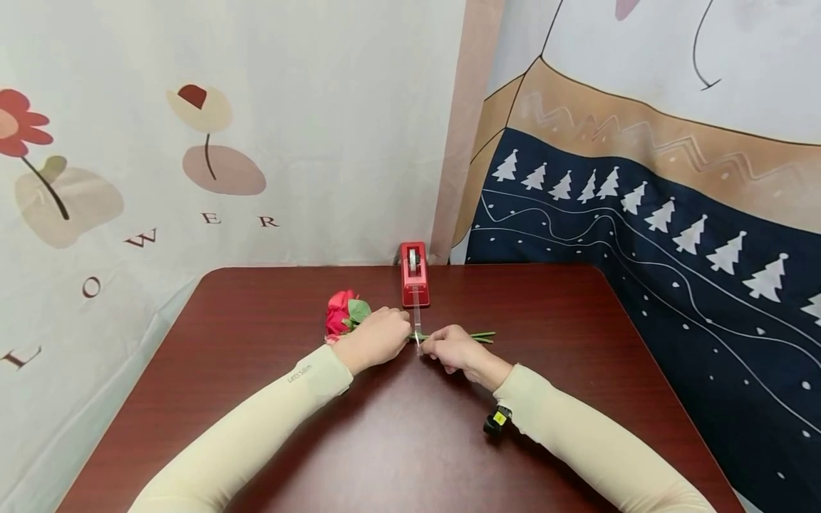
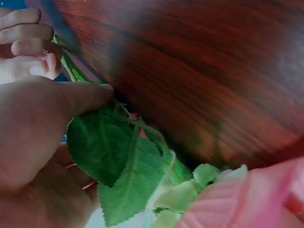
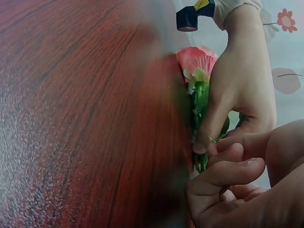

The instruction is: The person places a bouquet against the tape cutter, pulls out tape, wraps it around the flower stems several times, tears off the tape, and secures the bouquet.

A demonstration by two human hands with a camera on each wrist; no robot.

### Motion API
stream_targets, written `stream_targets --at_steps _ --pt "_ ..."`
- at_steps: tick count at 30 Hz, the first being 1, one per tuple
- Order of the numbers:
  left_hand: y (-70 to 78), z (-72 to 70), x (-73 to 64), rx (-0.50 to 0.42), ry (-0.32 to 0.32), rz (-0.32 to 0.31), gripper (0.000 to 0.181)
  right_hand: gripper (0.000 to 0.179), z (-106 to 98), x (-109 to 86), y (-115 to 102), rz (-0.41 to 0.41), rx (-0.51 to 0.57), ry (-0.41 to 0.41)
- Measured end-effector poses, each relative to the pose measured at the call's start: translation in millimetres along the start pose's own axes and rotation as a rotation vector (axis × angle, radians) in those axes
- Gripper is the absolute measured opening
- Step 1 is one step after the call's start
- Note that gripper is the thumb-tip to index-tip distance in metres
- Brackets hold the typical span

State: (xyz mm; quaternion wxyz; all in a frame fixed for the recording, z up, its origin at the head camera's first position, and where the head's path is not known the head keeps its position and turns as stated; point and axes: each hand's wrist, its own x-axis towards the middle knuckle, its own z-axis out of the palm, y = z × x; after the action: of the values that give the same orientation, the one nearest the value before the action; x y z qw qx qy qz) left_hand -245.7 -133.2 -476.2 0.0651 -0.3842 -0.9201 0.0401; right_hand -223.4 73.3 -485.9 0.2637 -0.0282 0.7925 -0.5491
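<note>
My left hand (image 1: 378, 336) grips a small bunch of artificial roses (image 1: 338, 313) by the stems, which lie crosswise with the red and pink blooms to the left. In the left wrist view its thumb presses along the stems above green leaves (image 2: 133, 171), beside a pink bloom (image 2: 251, 194). A strip of clear tape (image 1: 417, 308) runs from a red tape dispenser (image 1: 415, 293) toward me and crosses the stems. Just right of that crossing, my right hand (image 1: 457, 349) pinches the tape's end between thumb and forefinger. Green stem ends (image 1: 482, 336) stick out behind the right hand.
The dispenser stands at the back edge of the dark red wooden table (image 1: 410, 442). Behind it hangs a pale curtain (image 1: 346, 142) with flower prints, and a navy cloth (image 1: 641, 285) with white trees hangs along the right side.
</note>
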Motion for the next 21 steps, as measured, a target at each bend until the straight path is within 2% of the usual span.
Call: stream_targets --at_steps 5,10,18,21 --pt "0.1 1.1 -1.2 -0.004 0.010 0.008 0.013 0.018 3.6 1.4 2.0 -0.003 -0.055 0.046" --pt "1.9 -3.5 -2.1 -0.037 0.006 0.006 0.016 0.018 8.1 1.6 4.2 -0.014 -0.101 0.114" --pt "3.1 -12.0 -4.1 -0.194 -0.022 -0.049 0.015 0.015 18.0 -0.1 8.6 -0.136 -0.192 0.263" --pt "2.9 -13.6 -5.7 -0.243 -0.039 -0.067 0.016 0.014 23.1 0.3 10.3 -0.141 -0.194 0.320"
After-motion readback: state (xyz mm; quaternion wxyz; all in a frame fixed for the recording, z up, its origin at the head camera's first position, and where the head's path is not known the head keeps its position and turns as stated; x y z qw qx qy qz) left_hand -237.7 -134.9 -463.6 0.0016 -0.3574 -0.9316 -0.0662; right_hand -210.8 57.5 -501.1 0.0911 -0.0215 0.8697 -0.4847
